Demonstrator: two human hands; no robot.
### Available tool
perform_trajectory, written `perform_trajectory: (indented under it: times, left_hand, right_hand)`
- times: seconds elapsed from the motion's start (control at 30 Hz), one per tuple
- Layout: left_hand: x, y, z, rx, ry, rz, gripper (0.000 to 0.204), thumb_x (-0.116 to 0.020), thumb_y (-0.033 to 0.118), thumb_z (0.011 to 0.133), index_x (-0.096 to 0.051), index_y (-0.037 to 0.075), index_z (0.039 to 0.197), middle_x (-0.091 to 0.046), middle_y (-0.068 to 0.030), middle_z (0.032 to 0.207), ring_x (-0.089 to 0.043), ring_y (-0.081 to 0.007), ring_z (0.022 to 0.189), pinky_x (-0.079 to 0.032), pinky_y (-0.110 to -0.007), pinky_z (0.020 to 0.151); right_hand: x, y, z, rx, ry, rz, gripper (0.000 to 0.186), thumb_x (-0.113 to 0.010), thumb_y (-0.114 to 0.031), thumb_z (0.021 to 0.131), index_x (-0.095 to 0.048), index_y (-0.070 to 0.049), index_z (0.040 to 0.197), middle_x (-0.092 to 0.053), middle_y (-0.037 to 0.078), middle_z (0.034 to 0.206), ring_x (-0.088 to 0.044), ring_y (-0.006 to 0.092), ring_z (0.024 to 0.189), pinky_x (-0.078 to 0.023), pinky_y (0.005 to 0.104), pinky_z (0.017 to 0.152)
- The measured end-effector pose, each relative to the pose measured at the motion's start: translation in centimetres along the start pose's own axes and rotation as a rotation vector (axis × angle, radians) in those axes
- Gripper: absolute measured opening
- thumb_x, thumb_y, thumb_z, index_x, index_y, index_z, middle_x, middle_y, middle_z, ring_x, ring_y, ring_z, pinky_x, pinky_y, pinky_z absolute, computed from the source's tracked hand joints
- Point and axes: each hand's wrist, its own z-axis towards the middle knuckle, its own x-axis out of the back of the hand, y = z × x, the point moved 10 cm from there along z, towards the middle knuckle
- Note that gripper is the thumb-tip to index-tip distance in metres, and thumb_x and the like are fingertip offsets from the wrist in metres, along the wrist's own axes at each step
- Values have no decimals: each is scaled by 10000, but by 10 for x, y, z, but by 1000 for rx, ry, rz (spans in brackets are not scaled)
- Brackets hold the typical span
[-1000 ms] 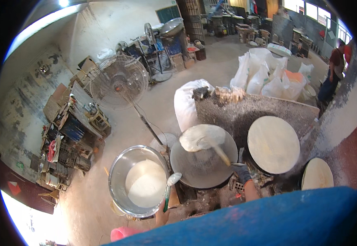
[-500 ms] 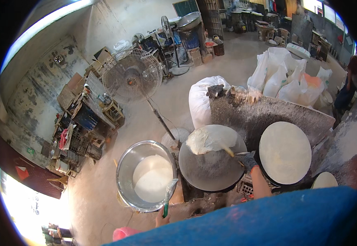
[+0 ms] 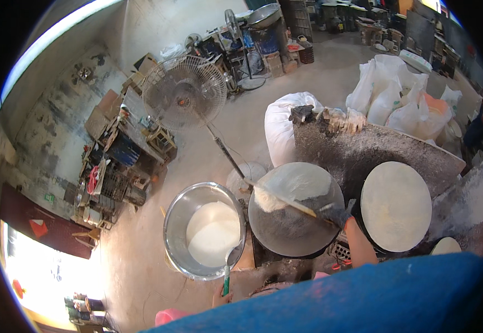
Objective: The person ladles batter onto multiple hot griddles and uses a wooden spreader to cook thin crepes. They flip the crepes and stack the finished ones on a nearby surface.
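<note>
Wooden furniture [image 3: 161,143] and clutter [image 3: 111,180] crowd the left side, too jumbled to count. Next stands one tall fan [image 3: 184,100], its pole rising just behind the single large metal basin [image 3: 175,244] of pale batter [image 3: 215,233]; two smaller fans show farther back. One pink object [image 3: 169,317] pokes up at the lower edge. The left hand [image 3: 221,297], partly hidden, is closed around the green handle of one spoon [image 3: 227,277], whose metal head lies over the basin's near right rim. Rightward, one round griddle [image 3: 291,236] carries a pale layer over its far part, with one wood-handled spreader [image 3: 303,210] across it. The right hand [image 3: 340,216], dark-gloved, is curled about the handle's near end. One stuffed white sack [image 3: 282,130] and a slanted board [image 3: 358,147] block the space behind, with several white bags [image 3: 386,91] beyond. Two more pale-topped discs follow: one large [image 3: 397,205], one [image 3: 446,246] mostly covered by blue cloth [image 3: 336,299]. Another person [image 3: 479,125] stands dimly at far right.
</note>
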Motion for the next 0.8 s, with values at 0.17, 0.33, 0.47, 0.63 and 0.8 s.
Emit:
perform_trajectory:
  times: [0.17, 0.33, 0.47, 0.63, 0.8]
  left_hand:
    - [-8, 16, -15, 42, -21, -156, 577, -583, -35, 766, -418, 76, 1307, -549, -29, 659, -528, -91, 546, -416, -225, 469]
    - [-3, 13, -29, 135, 35, -160, 591, -573, -41, 759, -407, 65, 1317, -531, -20, 642, -497, -87, 530, -402, -217, 470]
    - [-2, 16, -31, 98, 7, -67, 627, -566, -52, 763, -376, 67, 1348, -534, -22, 671, -483, -94, 530, -407, -229, 475]
    - [-4, -1, -36, 183, 19, -285, 628, -582, -41, 779, -366, 70, 1358, -525, -30, 668, -493, -103, 538, -413, -238, 486]
    - [0, -4, -45, 158, 27, -185, 611, -588, -31, 793, -360, 67, 1352, -519, -30, 655, -501, -111, 536, -418, -244, 478]
  right_hand:
    - [-5, 12, 3, 180, -200, 275, 220, -661, -152, 795, -670, 50, 882, -670, 83, 825, -609, 155, 695, -492, 290, 647]
    - [39, -40, 68, -26, 188, 31, 291, -662, -386, 782, -628, -99, 807, -558, 39, 570, -478, 150, 411, -333, 333, 314]
    - [-11, -47, 51, 169, -142, -517, 281, -652, -363, 780, -648, -85, 743, -602, 36, 639, -544, 144, 527, -424, 322, 462]
    - [6, 25, 4, 113, -360, 62, 231, -619, -214, 814, -646, -30, 953, -657, 111, 834, -626, 215, 777, -520, 312, 689]
    - [23, -62, 85, 290, 129, -265, 283, -676, -336, 765, -651, -68, 854, -605, 70, 658, -544, 167, 560, -436, 319, 520]
